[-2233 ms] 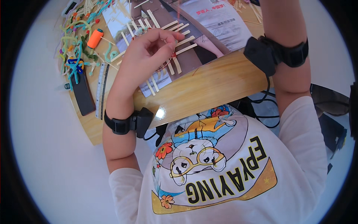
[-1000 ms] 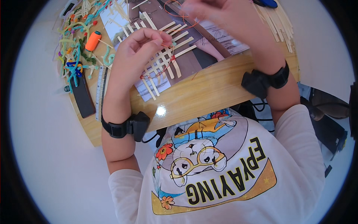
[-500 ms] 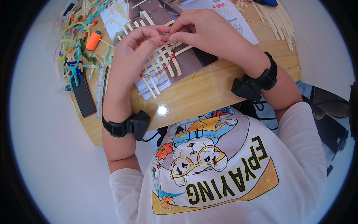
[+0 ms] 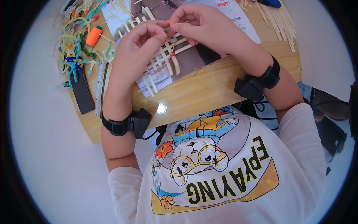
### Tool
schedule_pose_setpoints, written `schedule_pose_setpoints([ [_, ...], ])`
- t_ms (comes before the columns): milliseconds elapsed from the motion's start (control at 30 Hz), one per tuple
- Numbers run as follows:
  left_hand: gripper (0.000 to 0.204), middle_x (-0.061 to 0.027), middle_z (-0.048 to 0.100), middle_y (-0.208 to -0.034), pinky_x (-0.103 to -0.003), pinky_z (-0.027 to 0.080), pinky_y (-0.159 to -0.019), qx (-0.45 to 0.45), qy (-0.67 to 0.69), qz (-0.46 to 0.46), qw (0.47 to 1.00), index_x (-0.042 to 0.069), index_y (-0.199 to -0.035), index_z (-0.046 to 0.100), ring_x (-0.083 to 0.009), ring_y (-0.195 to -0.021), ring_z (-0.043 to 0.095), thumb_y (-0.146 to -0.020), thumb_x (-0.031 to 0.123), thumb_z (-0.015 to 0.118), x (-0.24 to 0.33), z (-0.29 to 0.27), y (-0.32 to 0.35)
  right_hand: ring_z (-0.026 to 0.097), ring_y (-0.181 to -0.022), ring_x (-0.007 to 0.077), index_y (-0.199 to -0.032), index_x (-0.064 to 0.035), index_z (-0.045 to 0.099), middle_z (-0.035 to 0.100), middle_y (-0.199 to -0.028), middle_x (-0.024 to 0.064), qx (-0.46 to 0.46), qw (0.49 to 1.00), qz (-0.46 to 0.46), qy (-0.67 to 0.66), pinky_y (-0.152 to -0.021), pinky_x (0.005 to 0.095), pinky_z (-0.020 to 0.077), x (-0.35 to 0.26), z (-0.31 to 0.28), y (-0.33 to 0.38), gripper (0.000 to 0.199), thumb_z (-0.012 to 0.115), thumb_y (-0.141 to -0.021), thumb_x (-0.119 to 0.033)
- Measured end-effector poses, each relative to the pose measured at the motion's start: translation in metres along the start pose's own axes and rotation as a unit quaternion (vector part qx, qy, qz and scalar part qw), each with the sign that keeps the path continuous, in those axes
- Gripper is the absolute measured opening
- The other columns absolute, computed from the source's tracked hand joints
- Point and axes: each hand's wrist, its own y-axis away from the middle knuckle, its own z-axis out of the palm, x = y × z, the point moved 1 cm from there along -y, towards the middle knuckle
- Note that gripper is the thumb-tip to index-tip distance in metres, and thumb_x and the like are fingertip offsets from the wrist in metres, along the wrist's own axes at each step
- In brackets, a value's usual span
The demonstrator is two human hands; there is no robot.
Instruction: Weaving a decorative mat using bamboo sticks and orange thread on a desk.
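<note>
A lattice of pale wooden strips (image 4: 163,59) is under my two hands, tied in places with red-orange thread (image 4: 172,55). My left hand (image 4: 136,46) is closed, thumb and forefinger pinched at the lattice's far part, on the thread. From the right, my right hand (image 4: 203,24) pinches the same thread close to the left fingertips. The fingers hide the spot where the thread meets the strips. Black straps with small boxes sit on both wrists.
Printed sheets (image 4: 244,28) lie beneath the lattice. Left are colourful pipe cleaners (image 4: 76,41), an orange bottle-like object (image 4: 94,36), a ruler (image 4: 99,89) and a dark flat case (image 4: 82,93). Loose wooden strips (image 4: 281,28) and a blue-handled tool (image 4: 270,3) are at far right.
My right hand has shifted slightly up and left, its fingertips closer to the left ones. The small loop of thread between the fingers looks drawn in. The lattice has shifted slightly.
</note>
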Motion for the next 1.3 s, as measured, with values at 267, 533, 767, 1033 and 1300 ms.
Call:
schedule_pose_setpoints([
  [267, 0.009, -0.0066, 0.059, -0.115, -0.024, 0.048, -0.082, 0.029, -0.096, 0.063, 0.993, 0.0, -0.088, 0.064, -0.0097, -0.092, 0.058, -0.084, 0.008, 0.064, 0.001, 0.006, 0.003, 0.06, -0.068, 0.0078, -0.101, -0.0011, 0.065, 0.069, -0.084, 0.0045, -0.067, 0.998, 0.012, -0.006, -0.059, 0.0219, 0.0479, -0.003, -0.001, -0.002, 0.02, 0.062, -0.087, -0.016],
  [533, 0.009, -0.0061, 0.059, -0.114, -0.024, 0.049, -0.077, 0.045, -0.156, 0.098, 0.982, 0.001, -0.087, 0.065, -0.0094, -0.085, 0.059, -0.083, 0.008, 0.065, 0.003, 0.005, 0.003, 0.066, -0.077, 0.0142, -0.098, -0.0032, 0.069, 0.07, -0.086, 0.0069, -0.035, 0.997, -0.055, 0.031, -0.07, 0.0271, 0.0509, 0.008, 0.005, 0.0, 0.019, 0.069, -0.084, -0.016],
  [767, 0.01, -0.0061, 0.06, -0.114, -0.023, 0.05, -0.076, 0.02, -0.065, 0.057, 0.996, 0.002, -0.094, 0.062, -0.0087, -0.087, 0.06, -0.087, 0.009, 0.064, 0.0, 0.006, 0.003, 0.066, -0.075, 0.0181, -0.097, -0.0033, 0.071, 0.071, -0.083, 0.01, -0.039, 0.994, -0.064, 0.077, -0.07, 0.0294, 0.0506, 0.003, 0.005, 0.002, 0.022, 0.072, -0.082, -0.019],
  [1033, 0.03, -0.0063, 0.063, -0.109, -0.023, 0.051, -0.077, 0.025, -0.044, -0.009, 0.999, -0.001, -0.114, 0.058, -0.0094, -0.089, 0.061, -0.088, 0.01, 0.067, 0.009, 0.01, 0.006, 0.063, -0.088, 0.0091, -0.099, 0.0007, 0.065, 0.068, -0.094, 0.0036, -0.062, 0.998, 0.0, 0.014, -0.082, 0.0234, 0.0504, -0.002, 0.004, 0.002, 0.013, 0.064, -0.09, -0.009],
  [1300, 0.028, -0.0034, 0.068, -0.087, -0.022, 0.052, -0.074, 0.07, -0.162, 0.023, 0.984, -0.001, -0.109, 0.066, -0.0085, -0.08, 0.063, -0.083, 0.007, 0.072, 0.011, 0.015, 0.009, 0.063, -0.086, 0.0103, -0.099, -0.0002, 0.066, 0.068, -0.092, 0.0046, -0.054, 0.998, -0.026, -0.018, -0.08, 0.0234, 0.0504, 0.003, 0.003, -0.001, 0.013, 0.065, -0.088, -0.008],
])
